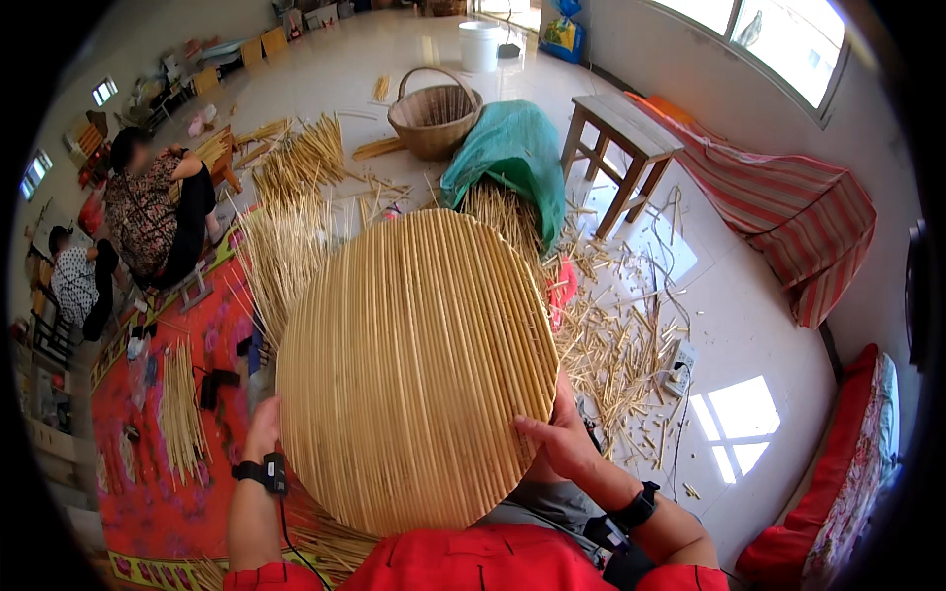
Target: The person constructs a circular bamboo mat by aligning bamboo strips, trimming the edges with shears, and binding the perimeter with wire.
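The right hand (567, 433) grasps the lower right rim of a round stalk panel (414, 364), thumb on its face; the left hand (263, 430) grips the opposite rim, fingers hidden. The panel is tilted up between both hands. Left of the left hand, loose stalks (180, 414) lie on a red mat (138, 492). Right of the right hand are straw scraps (616, 384) and a power strip (680, 367); well beyond both hands stands a wicker basket (434, 123).
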`<action>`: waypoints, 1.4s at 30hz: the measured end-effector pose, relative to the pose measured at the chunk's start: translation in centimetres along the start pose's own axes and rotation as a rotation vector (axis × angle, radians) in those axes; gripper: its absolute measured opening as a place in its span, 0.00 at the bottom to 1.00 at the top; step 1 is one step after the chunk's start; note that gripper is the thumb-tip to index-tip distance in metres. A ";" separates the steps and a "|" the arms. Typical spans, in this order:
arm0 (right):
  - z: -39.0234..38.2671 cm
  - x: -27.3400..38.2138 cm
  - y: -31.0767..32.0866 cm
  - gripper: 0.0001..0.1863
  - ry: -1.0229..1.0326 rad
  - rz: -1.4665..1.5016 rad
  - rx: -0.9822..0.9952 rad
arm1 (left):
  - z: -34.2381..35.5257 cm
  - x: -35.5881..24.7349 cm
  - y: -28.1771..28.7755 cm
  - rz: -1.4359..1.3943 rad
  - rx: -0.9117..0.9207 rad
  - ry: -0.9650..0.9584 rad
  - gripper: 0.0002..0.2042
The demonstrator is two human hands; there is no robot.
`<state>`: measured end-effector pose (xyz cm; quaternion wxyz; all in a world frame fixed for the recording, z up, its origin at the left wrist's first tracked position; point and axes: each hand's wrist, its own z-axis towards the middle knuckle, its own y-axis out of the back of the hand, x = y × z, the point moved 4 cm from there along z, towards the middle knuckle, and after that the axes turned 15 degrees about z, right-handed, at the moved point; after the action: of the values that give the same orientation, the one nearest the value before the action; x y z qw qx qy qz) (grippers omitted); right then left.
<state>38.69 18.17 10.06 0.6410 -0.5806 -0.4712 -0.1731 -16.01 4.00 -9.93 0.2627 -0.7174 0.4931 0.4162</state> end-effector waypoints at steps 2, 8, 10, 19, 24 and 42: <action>1.2 -0.4 1.2 0.38 -0.089 0.134 -0.009 | -0.2 -0.1 0.7 -0.056 -0.029 0.045 0.18; 5.3 7.0 1.4 0.27 -0.034 0.172 0.061 | -1.7 -1.5 -1.9 -0.226 0.026 0.017 0.19; 6.6 11.2 1.5 0.25 -0.010 0.114 0.107 | -3.1 -3.3 -4.4 -0.138 0.110 0.064 0.18; 5.8 24.4 -4.8 0.25 0.075 -0.179 0.348 | -13.3 -21.6 -7.4 0.649 0.050 -0.376 0.06; 6.4 23.5 -8.8 0.24 0.073 -0.292 0.427 | -19.0 -37.8 -13.0 0.634 -0.266 -0.983 0.04; 6.2 24.2 -14.0 0.27 0.028 -0.379 0.603 | -21.4 -53.9 -34.2 1.117 0.128 -1.632 0.11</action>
<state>37.46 27.94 36.92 0.7465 -0.2654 -0.5915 -0.1499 13.92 26.36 46.09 0.3260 0.1405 0.4498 0.8195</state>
